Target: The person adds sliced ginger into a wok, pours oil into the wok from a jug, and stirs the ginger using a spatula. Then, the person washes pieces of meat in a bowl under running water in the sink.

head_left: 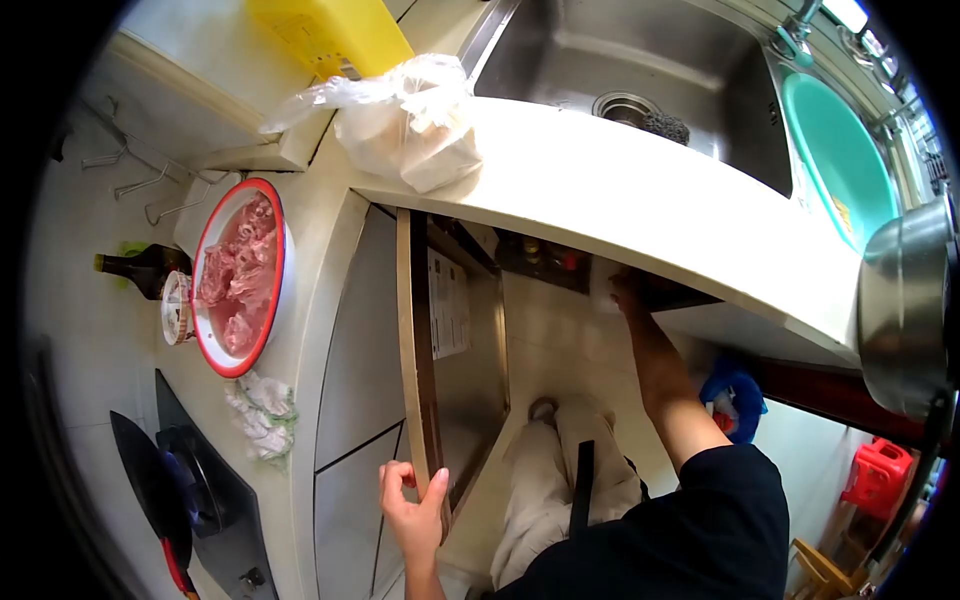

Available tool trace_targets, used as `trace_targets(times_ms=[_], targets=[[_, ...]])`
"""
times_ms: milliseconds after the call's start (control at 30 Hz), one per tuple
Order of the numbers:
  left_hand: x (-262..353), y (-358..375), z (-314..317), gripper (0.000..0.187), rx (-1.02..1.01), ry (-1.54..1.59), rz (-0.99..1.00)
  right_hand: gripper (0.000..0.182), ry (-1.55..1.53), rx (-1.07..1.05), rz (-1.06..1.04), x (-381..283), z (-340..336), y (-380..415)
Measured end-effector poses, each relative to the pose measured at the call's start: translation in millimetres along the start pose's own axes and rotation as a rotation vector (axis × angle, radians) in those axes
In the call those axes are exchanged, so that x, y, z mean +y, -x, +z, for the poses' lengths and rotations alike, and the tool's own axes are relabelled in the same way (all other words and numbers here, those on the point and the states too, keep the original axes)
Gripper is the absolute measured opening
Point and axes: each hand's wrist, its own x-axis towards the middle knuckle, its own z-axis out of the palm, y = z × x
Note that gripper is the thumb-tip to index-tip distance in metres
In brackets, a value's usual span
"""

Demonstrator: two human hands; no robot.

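Note:
My left hand (410, 508) is at the near edge of an open cabinet door (470, 400), thumb on one side of the edge and curled fingers on the other. A printed sheet (449, 305) is stuck to the door's inner face. My right hand (624, 292) reaches under the counter into the dark cabinet, beside a whitish object (603, 285). Its fingers are mostly hidden in shadow, so I cannot tell what they hold. Further left inside the cabinet, a dark holder (540, 262) contains small items with yellowish and red tops.
Above the cabinet are a counter (620, 190), a steel sink (640, 50) and a tied plastic bag (420, 130). A red-rimmed basin (276, 290) of raw meat stands left, near a dark bottle (140, 268) and cloth (262, 415). A green basin (830, 150) and steel pot (905, 310) sit right.

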Motion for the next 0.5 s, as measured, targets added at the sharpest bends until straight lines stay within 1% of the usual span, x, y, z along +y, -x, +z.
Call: trace_targets(times_ms=[133,200,233,300,333,367,433,467,500], targets=[[6.4,2.1,2.3,0.030,0.035,-0.062,-0.010,0.040,-0.012,-0.004,-0.051,-13.7,-5.2,-26.2],[5.0,3.1,3.2,0.031,0.027,-0.070,-0.002,0.042,-0.002,-0.005,-0.089,-16.8,-4.2,-30.5],[7.4,3.2,4.4,0.031,0.030,-0.050,-0.028,0.043,0.014,-0.004,-0.111,-16.6,-3.7,-30.2],[6.7,3.9,7.4,0.031,0.028,-0.046,-0.007,0.045,0.090,0.024,-0.165,-13.4,-7.7,-20.1],[6.9,6.0,8.8,0.030,0.017,-0.044,0.008,0.046,0.161,0.044,-0.204,-10.3,-12.7,-10.1],[11.5,9.2,12.6,0.030,0.038,-0.071,0.028,0.047,0.258,0.072,-0.252,-3.8,-21.4,10.5],[17.0,16.6,21.7,0.032,0.057,-0.032,0.046,0.050,0.430,0.107,-0.341,18.9,-39.3,58.1],[22.7,21.0,28.2,0.033,0.075,-0.017,0.054,0.051,0.452,0.093,-0.319,32.7,-51.1,95.7],[30.8,25.8,35.8,0.034,0.080,0.028,0.039,0.055,0.371,0.092,-0.236,53.4,-58.4,126.2]])
